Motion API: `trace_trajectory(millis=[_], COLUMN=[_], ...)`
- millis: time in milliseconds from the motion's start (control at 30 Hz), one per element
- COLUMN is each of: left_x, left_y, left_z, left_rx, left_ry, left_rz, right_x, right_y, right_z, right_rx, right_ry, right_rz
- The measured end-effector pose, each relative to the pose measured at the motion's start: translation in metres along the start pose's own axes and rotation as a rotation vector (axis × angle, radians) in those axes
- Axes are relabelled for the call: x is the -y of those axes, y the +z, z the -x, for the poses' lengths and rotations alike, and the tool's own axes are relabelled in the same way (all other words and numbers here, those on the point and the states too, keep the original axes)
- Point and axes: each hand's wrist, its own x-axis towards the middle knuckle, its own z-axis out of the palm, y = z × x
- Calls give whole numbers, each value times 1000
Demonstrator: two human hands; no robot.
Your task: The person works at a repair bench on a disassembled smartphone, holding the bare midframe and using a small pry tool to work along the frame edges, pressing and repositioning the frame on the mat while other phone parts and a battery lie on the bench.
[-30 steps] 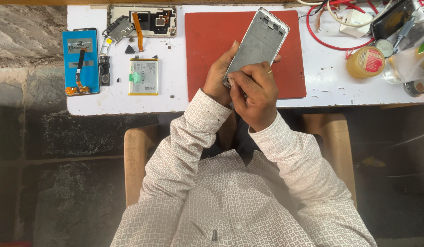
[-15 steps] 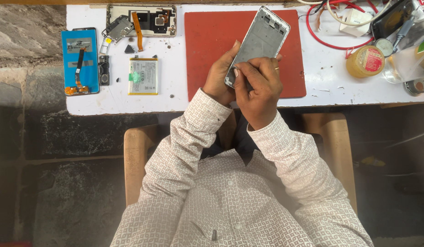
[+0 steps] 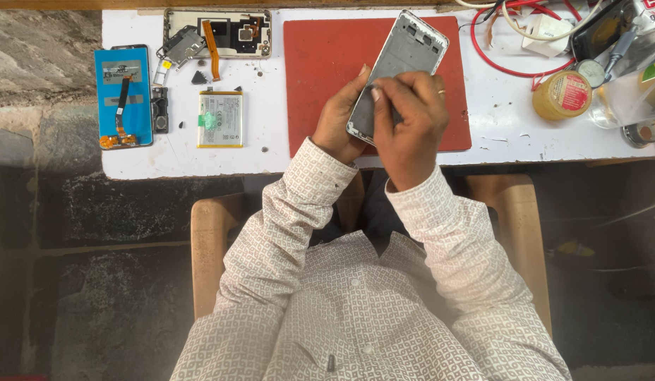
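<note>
White worktop [image 3: 165,159] w/ scuffs spans the top beyond the grip, a tan wooden seat [image 3: 209,247] sits below it on both sides, dark cracked stone floor [image 3: 80,282] all around, rough grey stone [image 3: 38,63] far left, soft even daylight.

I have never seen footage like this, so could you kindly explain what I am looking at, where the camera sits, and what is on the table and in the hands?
There is no machine here: a person works with bare hands, filmed by a camera on their head looking down. The left hand grips a silver phone frame from the side, tilted above a red mat. The right hand presses fingertips on the frame's lower part. On the white table lie a blue phone screen, a flat battery, an opened phone body, a red cable and a small yellow jar.
</note>
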Motion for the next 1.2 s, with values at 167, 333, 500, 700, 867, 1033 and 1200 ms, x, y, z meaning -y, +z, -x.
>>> trace_trajectory(millis=[167,333,500,700,867,1033,1200], left_x=[0,-1,-3,-3,-2,-2,-3], left_y=[2,6,10,10,6,8,8], left_z=[1,2,5,4,4,4,4], left_rx=[-32,-15,-26,-13,34,-23,90], left_ry=[-21,21,-10,-22,-7,3,-22], left_rz=[13,-7,-41,-53,81,20,-96], right_x=[-13,-21,-36,-40,13,-2,-62], right_y=[-2,-3,-5,-4,-16,-21,-9], right_z=[-14,-21,-30,-44,5,-5,-62], right_rx=[-21,1,-24,12,179,183,62], right_ry=[6,-18,25,33,-112,-43,-83], right_rz=[6,-25,-76,-76,-2,-85,-66])
